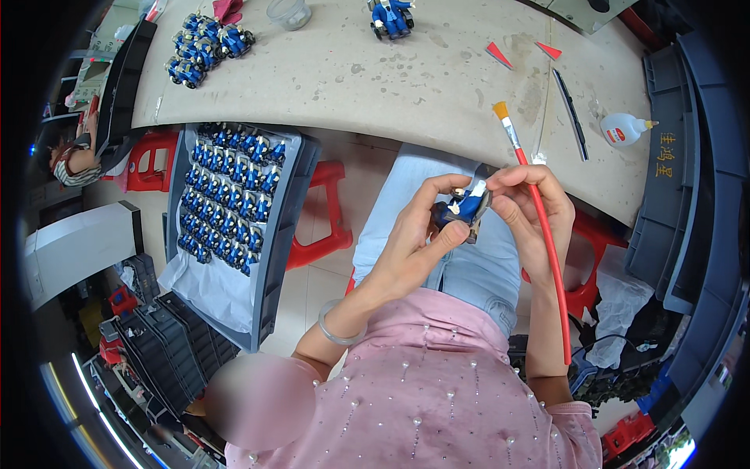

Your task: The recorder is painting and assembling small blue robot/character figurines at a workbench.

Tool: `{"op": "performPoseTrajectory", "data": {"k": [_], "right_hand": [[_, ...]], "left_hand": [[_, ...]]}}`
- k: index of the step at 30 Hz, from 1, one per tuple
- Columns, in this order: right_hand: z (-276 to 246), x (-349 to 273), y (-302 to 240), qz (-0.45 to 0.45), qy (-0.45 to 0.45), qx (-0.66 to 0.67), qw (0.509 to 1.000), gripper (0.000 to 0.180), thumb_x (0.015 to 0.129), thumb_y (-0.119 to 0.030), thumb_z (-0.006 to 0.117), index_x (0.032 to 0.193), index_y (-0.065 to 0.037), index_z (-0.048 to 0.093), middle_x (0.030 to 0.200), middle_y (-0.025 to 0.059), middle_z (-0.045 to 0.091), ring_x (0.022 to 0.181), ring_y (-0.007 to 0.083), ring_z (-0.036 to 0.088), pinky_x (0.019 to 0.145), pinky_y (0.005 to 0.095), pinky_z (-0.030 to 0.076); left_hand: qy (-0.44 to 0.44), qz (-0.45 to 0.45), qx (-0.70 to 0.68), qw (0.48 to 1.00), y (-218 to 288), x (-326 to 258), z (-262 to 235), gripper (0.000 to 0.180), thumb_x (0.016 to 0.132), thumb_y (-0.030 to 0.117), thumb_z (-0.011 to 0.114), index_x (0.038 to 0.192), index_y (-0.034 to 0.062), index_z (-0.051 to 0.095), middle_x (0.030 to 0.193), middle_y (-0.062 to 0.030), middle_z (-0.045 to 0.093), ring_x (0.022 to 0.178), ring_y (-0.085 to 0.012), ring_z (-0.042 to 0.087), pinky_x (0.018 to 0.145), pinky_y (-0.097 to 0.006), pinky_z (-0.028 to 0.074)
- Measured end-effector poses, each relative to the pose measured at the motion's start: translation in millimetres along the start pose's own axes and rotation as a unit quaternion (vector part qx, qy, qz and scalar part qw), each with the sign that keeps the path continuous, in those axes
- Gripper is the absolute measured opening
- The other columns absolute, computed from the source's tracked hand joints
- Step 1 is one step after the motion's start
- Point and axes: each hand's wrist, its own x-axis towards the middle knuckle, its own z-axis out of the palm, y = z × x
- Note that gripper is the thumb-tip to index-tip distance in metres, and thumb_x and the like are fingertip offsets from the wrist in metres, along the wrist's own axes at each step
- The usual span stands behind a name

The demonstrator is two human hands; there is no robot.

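Note:
My left hand [416,236] is closed round a small figurine [469,205] with a blue coat, white parts and a dark wheeled base, held above my lap. My right hand [539,205] pinches at the figurine's right side with thumb and forefinger. Across that same hand lies a paintbrush [553,262] with a long red handle; its yellow bristles point away, over the table edge. Whether the right fingertips also hold something small cannot be made out.
On the table [351,94] stand a cluster of similar figurines [205,48], a single figurine [391,19], a clear cup [288,12], a black pen-like tool [570,113] and a white glue bottle [625,129]. Left, a grey crate [269,305] holds rows of figurines beside a red stool [332,219].

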Motion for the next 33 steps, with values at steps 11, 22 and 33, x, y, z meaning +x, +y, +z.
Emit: {"op": "performPoseTrajectory", "data": {"k": [11,22,33], "right_hand": [[4.8,1.3,-0.7,0.020,-0.009,0.021,1.000,0.024,0.078,0.007,0.070,0.098,0.001,0.059,0.093,0.0084,0.065,0.083,0.0113,0.064,0.071,0.0201,0.049],[1.0,1.9,-7.2,-0.023,0.021,-0.017,0.999,0.029,0.099,-0.018,0.050,0.115,0.005,0.056,0.088,0.0117,0.067,0.076,0.0123,0.060,0.072,0.0255,0.048],[-3.4,-10.1,-16.2,-0.073,-0.012,0.005,0.997,0.035,0.093,-0.028,0.059,0.092,0.007,0.067,0.082,0.0120,0.065,0.072,0.0148,0.059,0.066,0.0247,0.046]], "left_hand": [[-0.023,-0.008,-0.016,1.000,-0.6,-2.6,-2.9,0.053,0.093,0.022,0.060,0.134,-0.0001,0.035,0.117,-0.0100,0.046,0.097,-0.0125,0.052,0.078,-0.026,0.048],[-0.118,-0.137,-0.453,0.873,-12.7,5.0,-17.8,0.049,0.101,0.038,0.023,0.126,0.0005,0.044,0.099,-0.0200,0.057,0.058,-0.0157,0.041,0.055,-0.024,0.038],[-0.088,-0.146,-0.448,0.878,-15.9,3.8,-19.4,0.050,0.099,0.043,0.028,0.122,0.0027,0.048,0.098,-0.0205,0.056,0.060,-0.0149,0.047,0.049,-0.021,0.036]]}}
